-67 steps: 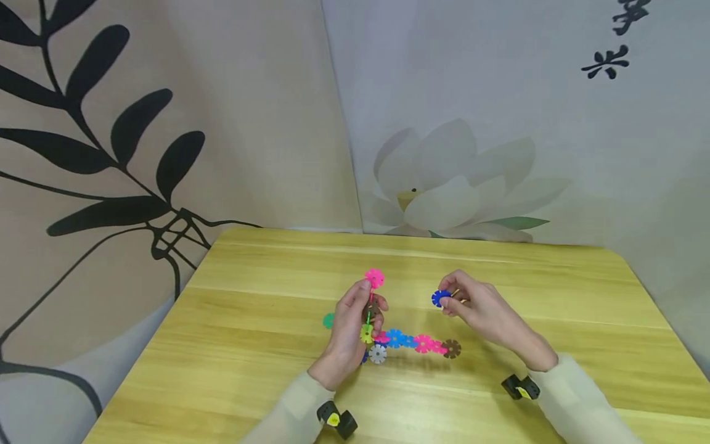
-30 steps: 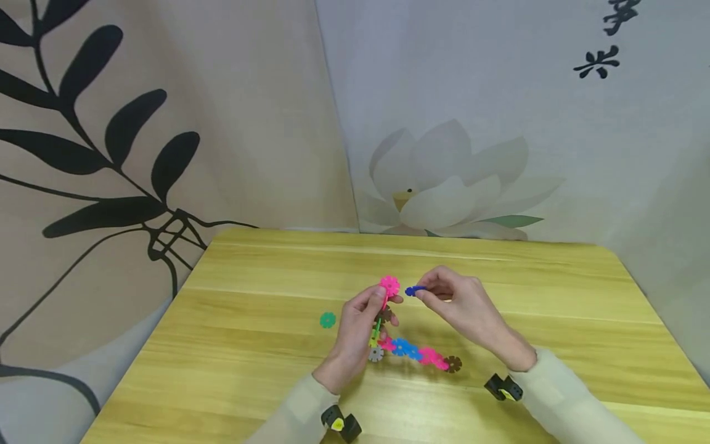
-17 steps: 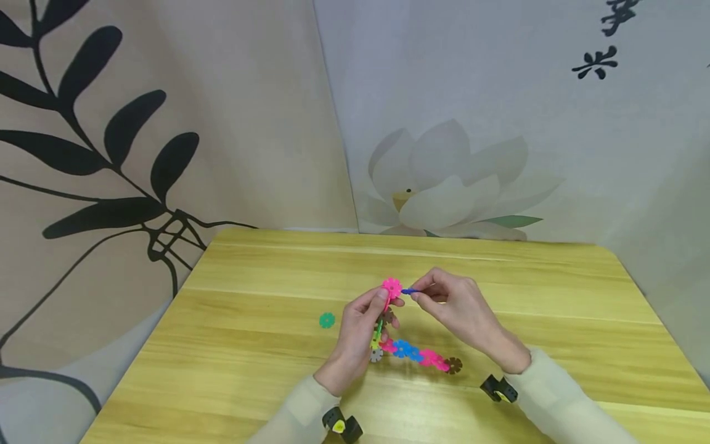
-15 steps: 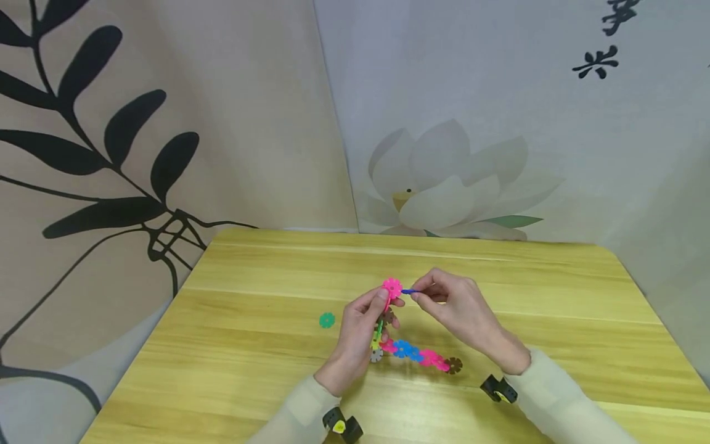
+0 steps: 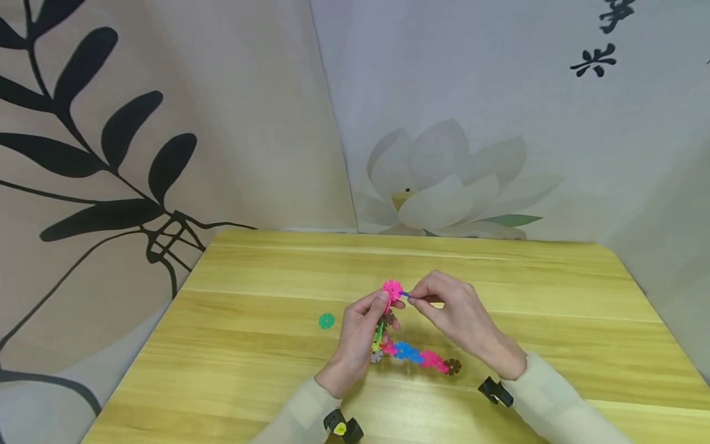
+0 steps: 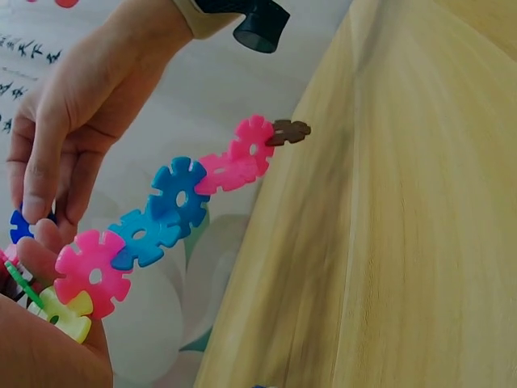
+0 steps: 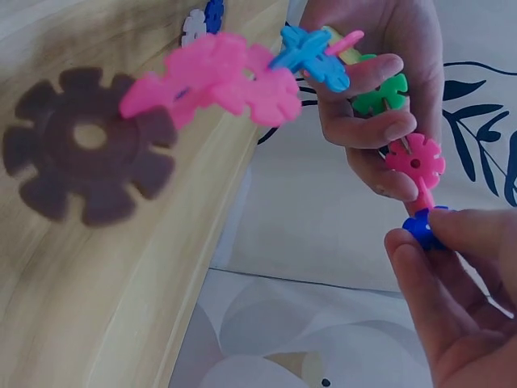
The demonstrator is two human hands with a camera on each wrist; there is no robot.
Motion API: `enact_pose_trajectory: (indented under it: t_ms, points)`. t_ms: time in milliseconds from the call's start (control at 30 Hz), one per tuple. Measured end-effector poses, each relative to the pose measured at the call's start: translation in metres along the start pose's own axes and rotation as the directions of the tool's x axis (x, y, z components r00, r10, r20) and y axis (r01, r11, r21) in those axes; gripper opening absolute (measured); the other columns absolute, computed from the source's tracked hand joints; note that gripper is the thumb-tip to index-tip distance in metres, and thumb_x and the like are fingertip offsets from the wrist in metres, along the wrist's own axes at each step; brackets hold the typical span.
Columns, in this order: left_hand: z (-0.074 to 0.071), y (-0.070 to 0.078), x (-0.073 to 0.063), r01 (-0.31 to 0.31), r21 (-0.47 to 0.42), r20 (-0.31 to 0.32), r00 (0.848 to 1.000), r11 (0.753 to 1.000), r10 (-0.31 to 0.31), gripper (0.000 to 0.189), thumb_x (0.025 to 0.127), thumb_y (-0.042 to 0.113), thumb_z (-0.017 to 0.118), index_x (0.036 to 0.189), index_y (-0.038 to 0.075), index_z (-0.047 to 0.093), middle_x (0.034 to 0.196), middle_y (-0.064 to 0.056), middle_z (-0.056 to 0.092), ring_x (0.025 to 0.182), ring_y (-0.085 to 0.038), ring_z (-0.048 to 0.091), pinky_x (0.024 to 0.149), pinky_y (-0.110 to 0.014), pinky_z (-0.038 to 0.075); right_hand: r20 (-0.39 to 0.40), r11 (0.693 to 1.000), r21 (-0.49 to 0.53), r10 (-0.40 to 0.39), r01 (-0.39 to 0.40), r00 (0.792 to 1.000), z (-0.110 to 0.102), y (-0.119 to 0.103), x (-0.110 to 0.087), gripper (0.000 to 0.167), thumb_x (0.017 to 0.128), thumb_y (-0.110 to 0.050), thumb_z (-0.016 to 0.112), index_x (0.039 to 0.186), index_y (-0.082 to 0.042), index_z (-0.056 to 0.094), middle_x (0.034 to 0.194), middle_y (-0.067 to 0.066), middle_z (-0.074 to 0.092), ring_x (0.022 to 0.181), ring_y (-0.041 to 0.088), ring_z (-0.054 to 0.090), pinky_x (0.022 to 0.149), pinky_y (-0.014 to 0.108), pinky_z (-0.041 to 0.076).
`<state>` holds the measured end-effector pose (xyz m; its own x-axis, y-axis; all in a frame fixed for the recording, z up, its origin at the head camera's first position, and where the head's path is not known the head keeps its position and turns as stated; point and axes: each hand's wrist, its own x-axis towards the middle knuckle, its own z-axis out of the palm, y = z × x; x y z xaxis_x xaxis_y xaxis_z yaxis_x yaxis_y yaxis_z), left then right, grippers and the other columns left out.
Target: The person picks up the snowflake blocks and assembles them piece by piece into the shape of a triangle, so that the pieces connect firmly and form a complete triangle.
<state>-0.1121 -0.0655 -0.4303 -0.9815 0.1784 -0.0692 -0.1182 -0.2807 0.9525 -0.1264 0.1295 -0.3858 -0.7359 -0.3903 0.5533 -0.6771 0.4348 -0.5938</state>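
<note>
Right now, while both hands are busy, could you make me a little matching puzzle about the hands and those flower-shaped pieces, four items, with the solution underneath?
Column one
1. Left hand
2. Right hand
3. Teal piece
4. Outer brown piece

Column two
A. At the free end of the chain, joined to a pink piece
B. Pinching a dark blue piece
C. Holding the chain
D. Lying on the table, joined to nothing

Right pairs: 1-C, 2-B, 3-D, 4-A
</note>
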Motion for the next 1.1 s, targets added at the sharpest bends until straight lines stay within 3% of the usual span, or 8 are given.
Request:
enact_pose_trajectory:
  t_ms: [267, 500, 733, 900, 1100]
  points:
    - [0.0, 0.0, 0.001, -0.008, 0.059, 0.023, 1.0, 0.998, 0.006, 0.04, 0.107, 0.039, 0.057, 0.12, 0.006, 0.076, 0.106, -0.004, 0.074, 0.072, -0.012, 0.065, 0.05, -0.019, 0.045, -0.043, 0.997, -0.032, -0.066, 0.065, 0.997, 0.004, 0.002, -0.002, 0.022, 0.078, 0.014, 0.083, 0.086, -0.005, 0.074, 0.083, -0.004, 0.067, 0.075, 0.009, 0.07, 0.071, 0.021, 0.06]
    - [-0.002, -0.002, 0.003, 0.005, 0.071, 0.042, 0.999, 0.997, -0.008, 0.039, 0.108, 0.037, 0.054, 0.116, 0.004, 0.074, 0.106, -0.004, 0.075, 0.074, -0.013, 0.067, 0.053, -0.022, 0.048, -0.012, 0.999, 0.034, 0.009, -0.009, 1.0, 0.007, 0.004, -0.005, 0.02, 0.082, 0.01, 0.082, 0.091, -0.006, 0.074, 0.088, -0.004, 0.067, 0.078, 0.009, 0.07, 0.071, 0.023, 0.061]
    - [-0.008, -0.001, 0.002, -0.01, 0.15, 0.139, 0.99, 0.989, -0.011, 0.048, 0.111, 0.043, 0.042, 0.127, 0.006, 0.069, 0.117, -0.009, 0.072, 0.093, -0.025, 0.07, 0.079, -0.039, 0.057, 0.013, 0.996, 0.036, 0.076, -0.076, 0.997, 0.006, 0.004, -0.005, 0.018, 0.084, 0.005, 0.082, 0.093, -0.007, 0.073, 0.091, -0.004, 0.068, 0.079, 0.008, 0.071, 0.072, 0.024, 0.061]
    - [-0.012, 0.004, 0.002, -0.009, 0.217, 0.149, 0.989, 0.976, -0.024, 0.057, 0.111, 0.049, 0.035, 0.128, 0.006, 0.069, 0.114, -0.018, 0.073, 0.103, -0.041, 0.069, 0.095, -0.052, 0.054, 0.02, 0.993, 0.045, 0.106, -0.107, 0.994, 0.009, 0.004, -0.005, 0.019, 0.084, 0.006, 0.082, 0.092, -0.009, 0.073, 0.091, -0.005, 0.068, 0.08, 0.008, 0.071, 0.073, 0.024, 0.061]
    - [-0.01, 0.003, 0.005, -0.017, 0.137, 0.094, 0.996, 0.99, 0.004, 0.046, 0.11, 0.04, 0.049, 0.135, 0.005, 0.064, 0.106, -0.016, 0.071, 0.091, -0.025, 0.07, 0.086, -0.043, 0.058, 0.044, 0.992, 0.036, 0.119, -0.121, 0.992, 0.014, 0.002, -0.004, 0.019, 0.086, 0.004, 0.081, 0.092, -0.011, 0.072, 0.093, -0.005, 0.067, 0.082, 0.008, 0.07, 0.075, 0.025, 0.061]
